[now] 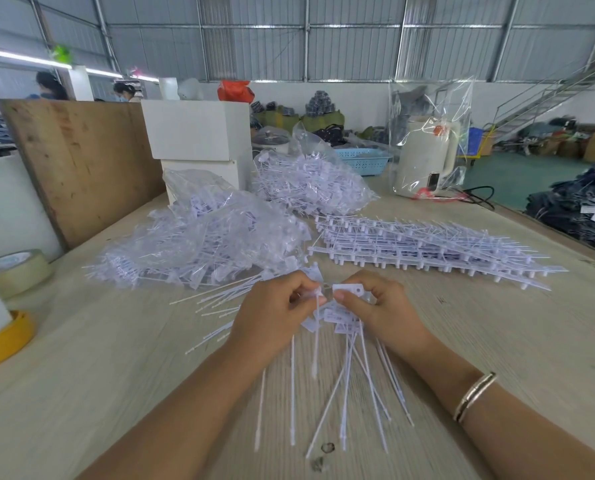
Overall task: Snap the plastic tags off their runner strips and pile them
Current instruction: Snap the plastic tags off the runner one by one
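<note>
Head view showed both hands meeting low over the wooden table [497,341]. The left hand [275,313] had its fingers curled, pinching the head end of a white strip piece [318,299], while the right hand [382,313] pinched a small rectangular tag [347,290] with a hole near one end between thumb and fingertips. The tag sat right between the two hands, just above the table, with the two pinches nearly touching.

To do this snap well, I judged that the pinches should stay close to the joint, so the bend lands on the thin neck and not on the tag body; a short twist rather than a pull would likely break it clean. The freed tag would then go down with the loose tags [341,318] lying under the right hand's fingers.

Counts: two hands at work; one tag in the pinch; a handful of loose tags under the hands, too overlapped to count; roughly a dozen long thin tails [349,379] fanned toward the viewer. One flat stack of unbroken runner strips [427,247] lay beyond the hands to the right, and two clear bags of strips [213,244] sat behind to the left and centre. Two tape rolls [12,268] stood at the left edge.
</note>
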